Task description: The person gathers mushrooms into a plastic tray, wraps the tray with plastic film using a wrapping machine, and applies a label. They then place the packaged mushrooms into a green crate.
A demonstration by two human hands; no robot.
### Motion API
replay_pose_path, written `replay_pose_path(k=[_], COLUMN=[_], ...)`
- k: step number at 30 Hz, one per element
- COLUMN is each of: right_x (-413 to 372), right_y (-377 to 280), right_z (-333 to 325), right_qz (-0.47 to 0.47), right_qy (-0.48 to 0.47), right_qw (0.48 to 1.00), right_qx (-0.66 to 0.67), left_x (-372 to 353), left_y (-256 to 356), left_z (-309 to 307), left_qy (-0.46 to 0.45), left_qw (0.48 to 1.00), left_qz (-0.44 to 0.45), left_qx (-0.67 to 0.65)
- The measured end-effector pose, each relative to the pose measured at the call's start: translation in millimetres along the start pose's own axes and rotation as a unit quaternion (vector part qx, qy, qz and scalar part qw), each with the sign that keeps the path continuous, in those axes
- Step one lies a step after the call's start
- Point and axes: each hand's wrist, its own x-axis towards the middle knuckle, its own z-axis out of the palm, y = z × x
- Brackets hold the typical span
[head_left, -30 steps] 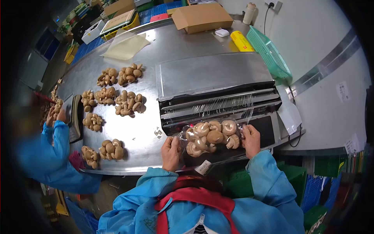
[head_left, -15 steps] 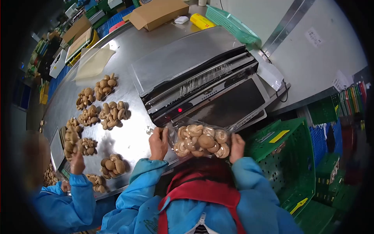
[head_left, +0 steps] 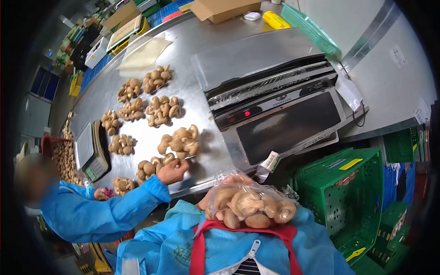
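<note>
A clear film-wrapped pack of mushrooms (head_left: 250, 206) is held up close against my chest, with loose film at its right end. My left hand (head_left: 201, 202) is partly hidden behind it; some fingers show through the film along the top edge, closed on the pack. My right hand does not show; the pack and sleeve cover that side. Just beyond the pack is a white printed label (head_left: 269, 164), near the front edge of the film wrapping machine (head_left: 284, 123); what supports it cannot be made out.
A co-worker's hand (head_left: 174, 172) reaches over the steel table (head_left: 192, 181) from the left, beside several mushroom piles (head_left: 160, 110). A weighing scale (head_left: 94, 156) stands at the left. Green crates (head_left: 339, 197) are on my right; a cardboard box (head_left: 224, 9) lies at the back.
The pack has come up from the machine's front edge to my chest. My right hand has gone out of sight. The white label has appeared. The co-worker's hand has reached farther right.
</note>
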Motion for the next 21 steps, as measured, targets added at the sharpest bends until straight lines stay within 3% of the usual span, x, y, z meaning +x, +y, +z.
replay_pose_path(k=[1, 3, 4, 5, 6, 7, 8, 9, 10, 11, 12, 13, 14, 15, 16, 17, 18, 19, 20, 21], right_x=[-9.6, -27.0, -21.2, -15.2, -1.4, 6.6, 15.7, 26.9, 34.6, 27.8, 15.0, -2.5, -23.0, -42.4, -57.2, -68.5, -76.6, -83.4, -91.3, -101.2], right_y=[2.0, 5.4, -33.0, -71.2, -100.1, -121.3, -124.9, -125.1, -114.6, -106.1, -99.7, -95.0, -90.0, -84.8, -78.0, -64.6, -56.1, -50.7, -46.8, -33.3], right_z=[-0.4, -19.2, -9.6, -0.2, 23.1, 50.2, 71.7, 89.0, 99.4, 92.9, 81.4, 70.4, 64.8, 60.9, 57.9, 52.1, 49.2, 45.2, 39.9, 27.8], right_qz=[0.050, 0.143, 0.054, -0.019, -0.140, -0.201, -0.163, -0.104, -0.030, 0.062, 0.032, 0.007, 0.011, 0.015, 0.040, 0.065, 0.040, 0.013, 0.002, -0.098], right_qy=[0.039, 0.168, 0.193, 0.245, 0.281, 0.216, 0.061, -0.096, -0.147, -0.096, -0.095, -0.092, -0.050, -0.011, 0.043, 0.101, 0.153, 0.203, 0.252, 0.282], right_qw=[0.998, 0.975, 0.965, 0.906, 0.910, 0.921, 0.929, 0.893, 0.860, 0.894, 0.889, 0.883, 0.881, 0.877, 0.882, 0.883, 0.882, 0.879, 0.880, 0.902], right_qx=[-0.014, 0.004, -0.168, -0.343, -0.270, -0.253, -0.325, -0.426, -0.488, -0.433, -0.446, -0.459, -0.471, -0.481, -0.467, -0.454, -0.443, -0.432, -0.403, -0.313], left_x=[4.4, 9.6, 7.2, 5.2, 5.9, 6.8, 7.9, 8.6, 9.9, 8.9, 1.1, 2.1, 4.6, 15.0, 27.3, 46.4, 67.6, 82.9, 96.9, 110.6], left_y=[-1.0, 2.8, 0.8, 1.8, 4.5, 7.2, 7.1, 4.8, 2.0, -0.3, 4.7, 9.2, 13.5, 22.2, 37.8, 70.4, 102.0, 121.7, 134.1, 146.7], left_z=[10.0, 23.5, 47.8, 86.0, 93.5, 100.6, 82.3, 67.6, 52.8, 48.3, 55.8, 10.7, -16.9, -41.9, -63.0, -98.3, -135.1, -161.4, -182.5, -203.0], left_qy=[0.061, 0.058, 0.061, 0.090, 0.112, 0.133, 0.103, 0.098, 0.095, 0.122, 0.126, 0.046, 0.039, 0.047, 0.045, 0.090, 0.116, 0.101, 0.070, 0.040], left_qw=[0.915, 0.920, 0.919, 0.909, 0.902, 0.896, 0.955, 0.977, 0.987, 0.982, 0.983, 0.991, 0.981, 0.937, 0.733, 0.398, 0.235, 0.185, 0.199, 0.221], left_qz=[0.147, 0.176, 0.176, 0.160, 0.154, 0.147, 0.126, 0.124, 0.122, 0.143, 0.077, 0.080, 0.046, -0.014, -0.097, -0.137, -0.124, -0.089, -0.055, -0.024], left_qx=[0.371, 0.347, 0.348, 0.375, 0.387, 0.398, 0.249, 0.146, 0.041, -0.013, -0.107, -0.102, -0.183, -0.346, -0.672, -0.903, -0.957, -0.974, -0.976, -0.974])
